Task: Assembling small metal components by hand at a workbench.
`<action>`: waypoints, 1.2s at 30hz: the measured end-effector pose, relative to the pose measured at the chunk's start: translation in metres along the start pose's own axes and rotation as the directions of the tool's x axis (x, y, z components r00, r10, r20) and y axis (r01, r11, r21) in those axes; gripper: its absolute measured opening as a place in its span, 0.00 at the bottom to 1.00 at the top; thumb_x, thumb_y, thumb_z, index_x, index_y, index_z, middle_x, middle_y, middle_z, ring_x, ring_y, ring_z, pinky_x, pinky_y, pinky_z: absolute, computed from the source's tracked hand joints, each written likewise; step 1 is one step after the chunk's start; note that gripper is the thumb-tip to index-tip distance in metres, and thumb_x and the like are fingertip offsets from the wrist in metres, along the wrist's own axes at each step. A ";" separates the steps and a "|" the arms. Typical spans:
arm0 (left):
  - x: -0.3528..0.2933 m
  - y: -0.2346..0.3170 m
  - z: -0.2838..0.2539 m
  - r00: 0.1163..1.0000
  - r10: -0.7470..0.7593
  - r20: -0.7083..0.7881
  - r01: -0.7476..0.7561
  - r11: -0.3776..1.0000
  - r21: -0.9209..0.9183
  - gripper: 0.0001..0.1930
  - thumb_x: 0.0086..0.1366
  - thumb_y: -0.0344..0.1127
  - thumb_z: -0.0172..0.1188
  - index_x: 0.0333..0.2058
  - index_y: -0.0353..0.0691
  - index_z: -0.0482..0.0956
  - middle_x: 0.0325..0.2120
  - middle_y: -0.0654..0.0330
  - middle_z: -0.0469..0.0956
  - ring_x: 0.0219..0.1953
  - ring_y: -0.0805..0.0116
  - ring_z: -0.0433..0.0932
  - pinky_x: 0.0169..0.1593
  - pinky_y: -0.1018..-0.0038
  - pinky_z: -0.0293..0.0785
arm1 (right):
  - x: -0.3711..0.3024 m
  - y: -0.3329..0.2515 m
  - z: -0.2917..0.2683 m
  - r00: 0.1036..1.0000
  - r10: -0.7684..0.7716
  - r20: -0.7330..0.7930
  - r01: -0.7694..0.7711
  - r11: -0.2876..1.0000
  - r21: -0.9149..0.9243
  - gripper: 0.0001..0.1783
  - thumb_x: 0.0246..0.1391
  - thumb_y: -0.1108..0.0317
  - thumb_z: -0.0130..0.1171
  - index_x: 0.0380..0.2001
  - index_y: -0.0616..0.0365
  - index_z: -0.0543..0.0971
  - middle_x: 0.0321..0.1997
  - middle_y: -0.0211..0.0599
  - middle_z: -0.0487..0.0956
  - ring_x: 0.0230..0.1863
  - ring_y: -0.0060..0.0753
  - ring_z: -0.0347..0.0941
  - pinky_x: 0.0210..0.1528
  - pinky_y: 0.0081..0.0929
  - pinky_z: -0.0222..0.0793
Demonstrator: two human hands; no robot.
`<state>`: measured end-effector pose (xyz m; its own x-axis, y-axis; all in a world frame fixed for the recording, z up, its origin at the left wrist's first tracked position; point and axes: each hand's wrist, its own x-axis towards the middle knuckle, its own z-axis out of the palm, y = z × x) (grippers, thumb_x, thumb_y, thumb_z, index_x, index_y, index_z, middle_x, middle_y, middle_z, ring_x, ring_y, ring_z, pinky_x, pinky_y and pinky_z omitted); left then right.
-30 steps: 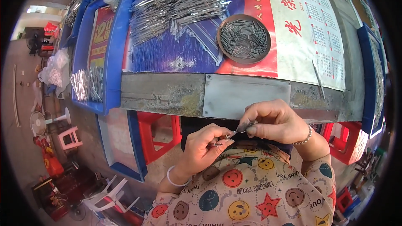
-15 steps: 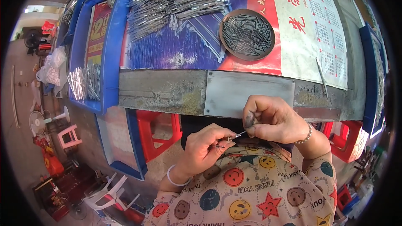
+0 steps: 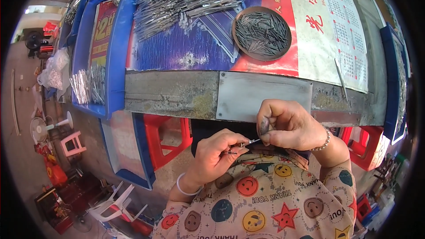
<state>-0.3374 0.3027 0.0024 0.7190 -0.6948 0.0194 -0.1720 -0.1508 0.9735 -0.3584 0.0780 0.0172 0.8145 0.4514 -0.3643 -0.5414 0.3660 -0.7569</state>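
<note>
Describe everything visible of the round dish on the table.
The round dish is brown, shallow and open-topped, perhaps metal, though its material is uncertain. It sits upright on the printed sheet where blue meets red, holding a loose heap of slim dark pins. Only the sheet and pins visibly touch it.

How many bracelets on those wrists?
2: a white bangle just behind the left hand, and a beaded bracelet just behind the right hand. Others may be hidden.

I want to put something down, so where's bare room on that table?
On the flat grey metal plate beyond the right hand; also the front of the blue printed sheet, between the blue plastic tray and round brown bowl. Behind that, piled thin silver metal rods crowd it.
</note>
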 end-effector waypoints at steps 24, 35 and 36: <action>-0.002 -0.006 -0.003 1.000 -0.001 -0.019 0.000 1.000 -0.010 0.09 0.56 0.22 0.59 0.37 0.33 0.75 0.28 0.56 0.76 0.23 0.74 0.75 0.26 0.81 0.70 | 0.009 0.004 0.003 1.000 0.017 0.019 -0.017 0.999 0.027 0.08 0.48 0.82 0.52 0.31 0.61 0.67 0.24 0.19 0.66 0.24 0.07 0.61 0.24 0.10 0.56; -0.003 -0.006 -0.006 1.000 0.000 0.010 0.000 1.000 -0.025 0.09 0.57 0.21 0.57 0.38 0.32 0.75 0.28 0.55 0.76 0.25 0.73 0.77 0.28 0.81 0.72 | 0.011 0.003 0.006 0.999 0.051 -0.013 -0.050 0.997 0.064 0.07 0.49 0.82 0.53 0.30 0.61 0.68 0.23 0.20 0.67 0.22 0.07 0.60 0.23 0.10 0.55; -0.002 -0.007 -0.006 1.000 0.010 0.005 -0.010 1.000 -0.025 0.09 0.56 0.21 0.57 0.38 0.32 0.75 0.27 0.56 0.76 0.24 0.72 0.77 0.28 0.81 0.72 | 0.011 0.004 0.005 0.998 0.053 -0.015 -0.052 0.997 0.064 0.07 0.49 0.82 0.53 0.30 0.61 0.68 0.23 0.20 0.67 0.22 0.07 0.60 0.23 0.10 0.55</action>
<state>-0.3341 0.3093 -0.0034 0.7140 -0.6996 0.0283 -0.1624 -0.1262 0.9786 -0.3526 0.0888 0.0126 0.7877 0.4582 -0.4117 -0.5952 0.3938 -0.7005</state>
